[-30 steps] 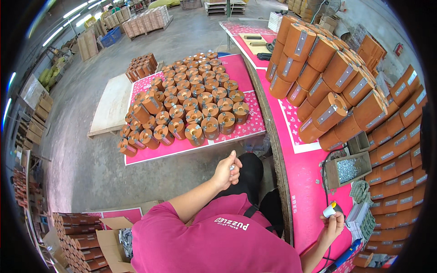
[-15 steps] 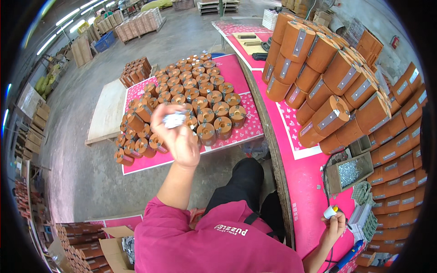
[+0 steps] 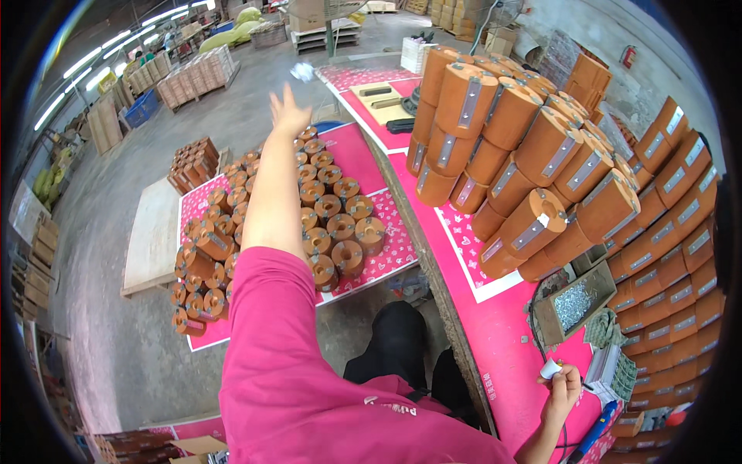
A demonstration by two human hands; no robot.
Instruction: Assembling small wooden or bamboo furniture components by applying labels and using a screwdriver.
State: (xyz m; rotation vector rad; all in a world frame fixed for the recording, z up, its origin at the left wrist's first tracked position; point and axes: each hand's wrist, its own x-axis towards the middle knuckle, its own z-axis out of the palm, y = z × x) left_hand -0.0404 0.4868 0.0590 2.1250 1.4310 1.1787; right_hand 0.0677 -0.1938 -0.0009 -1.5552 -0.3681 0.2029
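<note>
My left arm is stretched out over the low pink-covered board. At its end my left hand is open, its fingers spread. Just beyond the fingertips, a crumpled white piece appears apart from them in the air, slightly blurred. Under that arm stand many reddish-brown cylinders with round holes in their tops. My right hand is low over the pink bench, fingers closed around a small white cylindrical thing; its exact kind is unclear.
Brown cylinders with metal strips are stacked high on the bench's far part, and a curved wall of them rises at right. Beside my right hand are a wooden tray of small metal screws, a green cloth and a blue-handled tool.
My left hand has swung forward and opened; the crumpled white piece it held is now beyond its fingers. The view has shifted. My right hand still grips the small white cylindrical thing.
</note>
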